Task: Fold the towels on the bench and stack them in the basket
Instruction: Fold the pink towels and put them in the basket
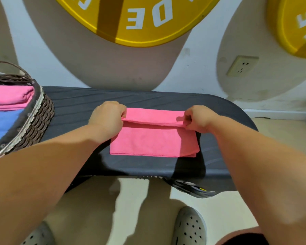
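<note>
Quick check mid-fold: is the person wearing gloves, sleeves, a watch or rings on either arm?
No. The left hand and right hand are ungloved; the left arm and right arm show no sleeve, watch or bracelet. No ring shows.

I read the white letters D and E, upside down from my view, on the yellow round sign [148, 37] at twelve o'clock. The second yellow sign [290, 32] at two o'clock shows only cut-off letters I cannot read.
</note>
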